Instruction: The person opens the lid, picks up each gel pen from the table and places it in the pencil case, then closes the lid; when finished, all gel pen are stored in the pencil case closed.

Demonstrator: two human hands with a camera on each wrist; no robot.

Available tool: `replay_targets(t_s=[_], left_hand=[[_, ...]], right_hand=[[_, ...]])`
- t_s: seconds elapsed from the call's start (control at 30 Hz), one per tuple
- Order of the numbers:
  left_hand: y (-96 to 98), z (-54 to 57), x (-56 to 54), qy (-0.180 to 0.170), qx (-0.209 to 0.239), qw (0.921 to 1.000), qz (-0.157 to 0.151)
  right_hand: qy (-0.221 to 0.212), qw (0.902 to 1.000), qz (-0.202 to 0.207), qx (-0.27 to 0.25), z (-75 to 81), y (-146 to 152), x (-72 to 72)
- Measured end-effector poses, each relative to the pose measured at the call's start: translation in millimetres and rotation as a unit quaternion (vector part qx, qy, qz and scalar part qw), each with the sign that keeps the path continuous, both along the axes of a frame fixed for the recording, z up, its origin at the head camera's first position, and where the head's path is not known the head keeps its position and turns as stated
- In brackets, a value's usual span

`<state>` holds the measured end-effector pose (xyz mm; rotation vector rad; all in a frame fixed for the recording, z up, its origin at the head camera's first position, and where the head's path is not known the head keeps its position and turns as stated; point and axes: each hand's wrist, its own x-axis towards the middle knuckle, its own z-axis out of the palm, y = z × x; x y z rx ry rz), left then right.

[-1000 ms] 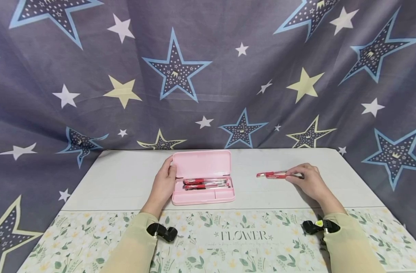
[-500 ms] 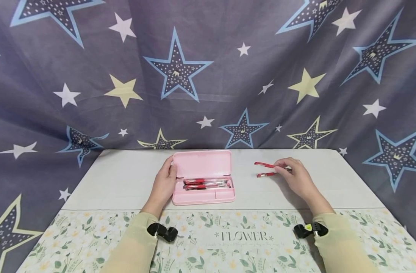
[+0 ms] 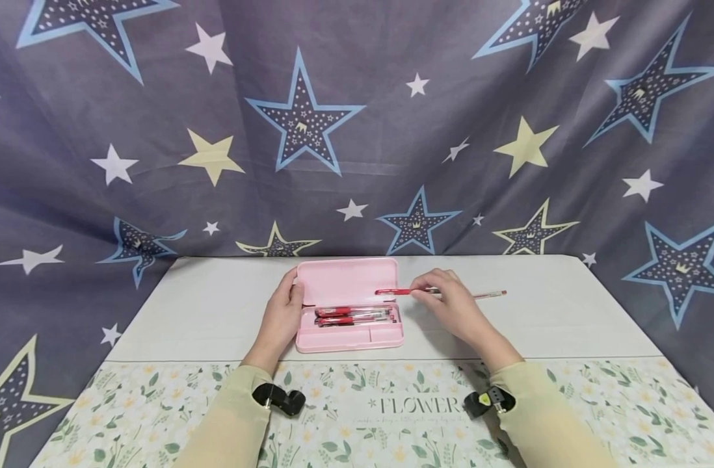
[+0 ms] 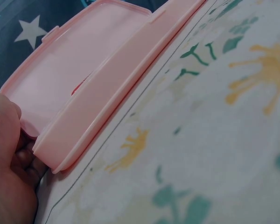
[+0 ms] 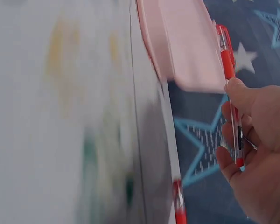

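Observation:
An open pink pencil case (image 3: 333, 338) stands on the table with its lid (image 3: 345, 279) raised at the back. Several red pens (image 3: 348, 312) lie in its rear compartment. My left hand (image 3: 282, 315) holds the case at its left end, thumb in front and fingers behind. In the right wrist view, a clear-barrelled pen with a red cap (image 5: 227, 63) is pinched by my right hand (image 5: 266, 126). That hand hovers just right of the case, the cap end in front of the lid's right edge. Another red pen (image 3: 491, 295) lies on the table, partly hidden behind the right hand.
A white table (image 3: 205, 312) carries a flower-printed mat (image 3: 415, 435) along its front. Behind it hangs a dark curtain with stars (image 3: 357, 162). Black wrist cameras sit on both sleeves.
The right hand has picked up one of the two red pens on the right and carried it left to the case. The left hand and the case have stayed put.

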<state>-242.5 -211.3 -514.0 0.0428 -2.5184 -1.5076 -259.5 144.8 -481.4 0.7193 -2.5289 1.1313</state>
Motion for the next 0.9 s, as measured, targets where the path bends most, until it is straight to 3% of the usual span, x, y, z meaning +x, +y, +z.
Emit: replay_targets(t_s=[0.47,0.9], left_hand=[[0.7,-0.7,0.8,0.001,0.000,1.0000,0.003],[2.0,0.7,1.4,0.003,0.004,1.0000,0.003]], right_hand=[[-0.021,0.9979,0.033,0.052,-0.8,-72.2,7.9],[-0.012,0.9966,0.035,0.074,-4.8,-96.4,7.1]])
